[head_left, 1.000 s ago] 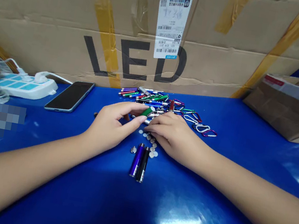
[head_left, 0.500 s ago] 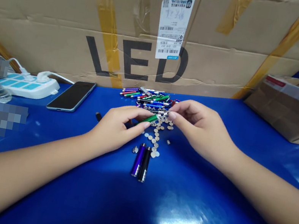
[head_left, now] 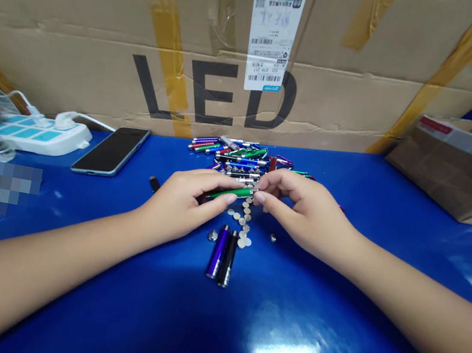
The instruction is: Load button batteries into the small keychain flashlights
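My left hand [head_left: 189, 196] is closed around a slim green penlight tube [head_left: 230, 192], which lies nearly level and points right. At the tube's silver end, the thumb and fingers of my right hand [head_left: 299, 203] are pinched together; what they grip is mostly hidden. Below the hands, a purple penlight tube [head_left: 217, 252] and a black penlight tube [head_left: 228, 259] lie side by side. A small silver end piece [head_left: 213, 235] sits left of them. Several button cells [head_left: 246, 228] trail down the table under my hands. One small metal part [head_left: 273, 238] lies below my right hand.
Behind my hands is a pile of coloured penlights [head_left: 227, 149] on the blue table [head_left: 124, 315]. At the left are a phone [head_left: 110, 149], a white power strip [head_left: 42, 136] and a clear bottle. A large cardboard box [head_left: 109, 14] walls the back; a smaller carton [head_left: 451, 172] stands right.
My right hand has come down and left, bringing its fingertips to the green tube's end. The tube has turned more level. The small metal part has shifted slightly right and nearer.
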A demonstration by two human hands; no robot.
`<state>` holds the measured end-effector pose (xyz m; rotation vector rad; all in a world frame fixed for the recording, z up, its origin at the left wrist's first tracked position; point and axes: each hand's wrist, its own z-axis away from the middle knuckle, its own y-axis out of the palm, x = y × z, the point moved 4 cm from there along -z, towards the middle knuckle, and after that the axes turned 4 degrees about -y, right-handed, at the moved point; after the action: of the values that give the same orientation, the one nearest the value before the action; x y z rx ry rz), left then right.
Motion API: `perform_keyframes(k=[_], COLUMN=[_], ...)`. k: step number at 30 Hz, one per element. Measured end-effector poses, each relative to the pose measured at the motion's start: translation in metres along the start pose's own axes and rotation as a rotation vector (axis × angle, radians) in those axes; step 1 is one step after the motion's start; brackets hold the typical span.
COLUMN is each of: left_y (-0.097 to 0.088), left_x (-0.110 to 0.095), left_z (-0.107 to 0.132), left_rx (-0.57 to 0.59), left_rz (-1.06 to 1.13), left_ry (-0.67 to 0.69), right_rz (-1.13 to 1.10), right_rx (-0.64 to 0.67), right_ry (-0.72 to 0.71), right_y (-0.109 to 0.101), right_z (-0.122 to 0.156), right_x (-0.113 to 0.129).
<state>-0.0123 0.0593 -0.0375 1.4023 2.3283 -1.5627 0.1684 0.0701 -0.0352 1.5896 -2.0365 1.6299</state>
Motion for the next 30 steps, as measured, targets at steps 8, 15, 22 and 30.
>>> perform_keyframes(k=[8, 15, 22, 30], left_y=[0.000, 0.002, -0.002, -0.001], left_x=[0.003, 0.004, -0.001, 0.005], left_z=[0.001, 0.003, 0.001, 0.001], left_rx=[0.032, 0.096, 0.045, 0.049], left_rz=[0.091, 0.250, 0.224, 0.190], left_ry=[-0.067, -0.148, -0.126, -0.192], right_rz=[0.058, 0.269, 0.297, 0.458], right_rx=[0.007, -0.065, -0.162, -0.103], right_ry=[-0.063, -0.292, -0.091, -0.195], right_y=[0.002, 0.000, 0.011, 0.021], right_z=[0.001, 0.004, 0.014, 0.005], right_x=[0.001, 0.012, 0.029, 0.014])
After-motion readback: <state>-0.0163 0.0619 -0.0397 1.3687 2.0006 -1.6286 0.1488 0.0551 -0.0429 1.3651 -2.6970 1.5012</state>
